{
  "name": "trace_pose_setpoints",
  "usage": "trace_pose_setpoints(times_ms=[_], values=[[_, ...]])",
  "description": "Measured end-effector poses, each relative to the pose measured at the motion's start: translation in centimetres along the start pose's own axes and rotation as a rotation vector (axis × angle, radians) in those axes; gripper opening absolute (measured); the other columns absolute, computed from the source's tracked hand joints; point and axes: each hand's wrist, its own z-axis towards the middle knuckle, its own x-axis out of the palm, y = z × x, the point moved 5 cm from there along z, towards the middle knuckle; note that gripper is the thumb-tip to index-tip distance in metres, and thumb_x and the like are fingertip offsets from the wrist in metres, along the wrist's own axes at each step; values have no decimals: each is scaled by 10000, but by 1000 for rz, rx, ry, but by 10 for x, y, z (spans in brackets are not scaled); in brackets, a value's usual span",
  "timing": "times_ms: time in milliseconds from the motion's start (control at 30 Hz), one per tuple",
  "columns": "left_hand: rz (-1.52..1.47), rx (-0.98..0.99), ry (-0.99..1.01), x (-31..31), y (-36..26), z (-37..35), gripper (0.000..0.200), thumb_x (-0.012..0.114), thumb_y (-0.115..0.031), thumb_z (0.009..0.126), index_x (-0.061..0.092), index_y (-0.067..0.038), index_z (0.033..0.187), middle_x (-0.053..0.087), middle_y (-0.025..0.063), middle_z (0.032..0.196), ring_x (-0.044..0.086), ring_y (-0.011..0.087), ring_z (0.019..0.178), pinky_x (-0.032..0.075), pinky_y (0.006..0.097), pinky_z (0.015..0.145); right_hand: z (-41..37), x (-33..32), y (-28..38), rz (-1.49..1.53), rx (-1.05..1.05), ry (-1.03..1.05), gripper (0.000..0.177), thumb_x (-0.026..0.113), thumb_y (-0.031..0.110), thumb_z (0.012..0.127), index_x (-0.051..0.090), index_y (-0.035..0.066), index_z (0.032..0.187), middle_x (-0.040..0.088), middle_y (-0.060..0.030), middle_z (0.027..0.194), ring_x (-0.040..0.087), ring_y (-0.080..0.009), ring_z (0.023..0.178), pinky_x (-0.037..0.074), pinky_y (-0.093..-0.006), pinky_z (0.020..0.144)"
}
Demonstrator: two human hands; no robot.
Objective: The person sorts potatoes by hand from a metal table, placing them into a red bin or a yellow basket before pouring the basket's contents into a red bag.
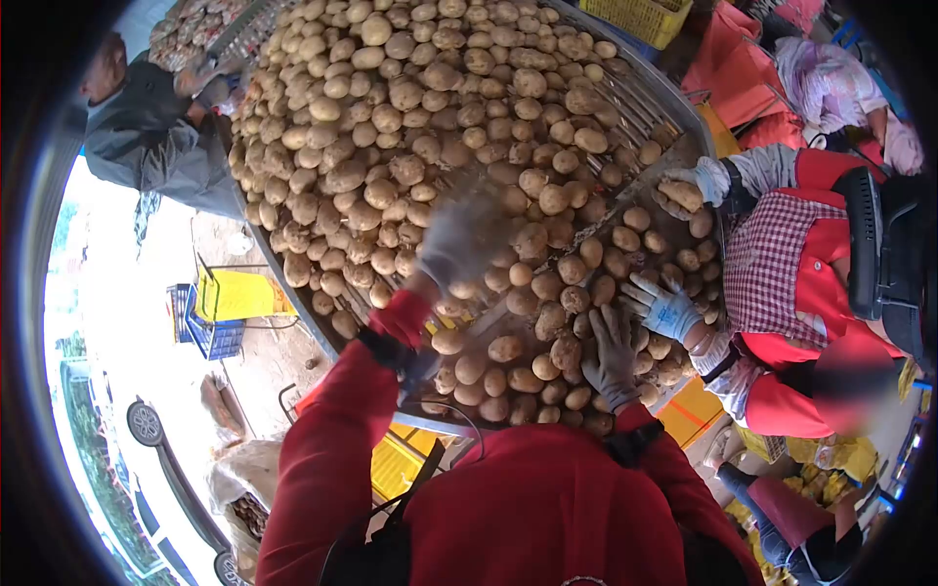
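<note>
Potatoes point(391, 117) cover a large metal sorting table in a thick layer. My left hand point(459, 239), in a grey glove, reaches out over the middle of the pile. Motion smears its fingers, so whether it grips a potato is hidden. Nearer my body, my right hand point(611, 359), also gloved in grey, lies on potatoes at the near right with its fingers stretched out. Loose potatoes point(505, 349) lie between my two arms on the table's near part.
A co-worker's gloved hand point(666, 308) is close beside my right hand; their other hand point(687, 192) is at a potato. Another person point(161, 137) stands at the far left. The metal rim point(313, 327) bounds the table. Yellow crates point(640, 20) stand around it.
</note>
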Motion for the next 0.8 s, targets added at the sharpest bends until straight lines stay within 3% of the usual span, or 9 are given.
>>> trace_pose_setpoints(times_ms=[33, 100, 133, 200, 333, 433, 533, 633, 800], values=[[-4, -102, 1, -15, 21, 25, 636, 571, -519, 991, 570, -96, 1466, 527, 204, 1537, 454, 399, 1459, 357, 531, 1214, -5, 3, -4, 39, 17, -6, 646, 676, 232, 883, 534, 118, 1504, 493, -152, 1563, 391, -453, 1485, 268, -618, 1238], [247, -67, -399, 7, 70, 55, 622, 578, -524, 985, 579, -92, 1432, 578, 194, 1470, 518, 408, 1392, 373, 526, 1196, -7, 8, -7, 107, 44, -15, 629, 678, 256, 877, 557, 117, 1479, 512, -140, 1546, 415, -443, 1470, 270, -651, 1225], [112, -350, 2, 39, 53, 59, 613, 586, -530, 979, 578, -105, 1420, 595, 186, 1445, 514, 411, 1391, 364, 554, 1189, -2, -4, -4, 92, 49, 26, 626, 694, 246, 887, 556, 109, 1482, 518, -153, 1545, 434, -434, 1461, 277, -643, 1224], [287, 43, -101, 80, -5, 45, 587, 584, -533, 977, 576, -133, 1407, 580, 180, 1461, 515, 435, 1375, 369, 584, 1174, -7, 1, -13, 121, 78, -71, 626, 705, 229, 888, 553, 100, 1482, 507, -170, 1554, 439, -442, 1456, 280, -638, 1224], [-178, 55, -18, 173, -71, 6, 614, 628, -458, 963, 517, -211, 1515, 458, 182, 1583, 427, 458, 1438, 339, 651, 1167, -33, 6, -12, 234, 84, -69, 615, 731, 216, 877, 559, 68, 1448, 488, -233, 1556, 420, -490, 1459, 310, -635, 1205], [-84, 309, -276, 178, -136, -19, 530, 686, -330, 916, 588, -183, 1416, 583, 188, 1426, 566, 427, 1303, 440, 576, 1061, -40, 24, -21, 212, 135, -82, 609, 740, 225, 872, 561, 57, 1430, 500, -250, 1535, 403, -513, 1464, 335, -646, 1183], [-205, 407, -183, 179, -160, -26, 560, 694, -329, 897, 588, -156, 1420, 571, 213, 1445, 545, 428, 1331, 430, 548, 1092, -54, 42, -40, 134, 158, -51, 612, 741, 214, 872, 562, 60, 1437, 522, -251, 1508, 403, -534, 1453, 356, -643, 1171], [-1, 379, -170, 137, -121, 41, 574, 715, -342, 863, 602, -164, 1397, 562, 199, 1454, 521, 406, 1362, 433, 539, 1103, -36, 30, -33, 139, 150, -90, 575, 734, 196, 883, 595, 75, 1428, 559, -226, 1475, 443, -511, 1425, 383, -612, 1162], [175, 313, -234, 119, -52, 54, 501, 722, -299, 888, 592, -161, 1351, 588, 161, 1338, 512, 410, 1309, 447, 543, 1060, -39, 41, -28, 152, 100, -136, 456, 723, 181, 903, 689, 115, 1352, 637, -150, 1388, 538, -386, 1354, 439, -543, 1112]])
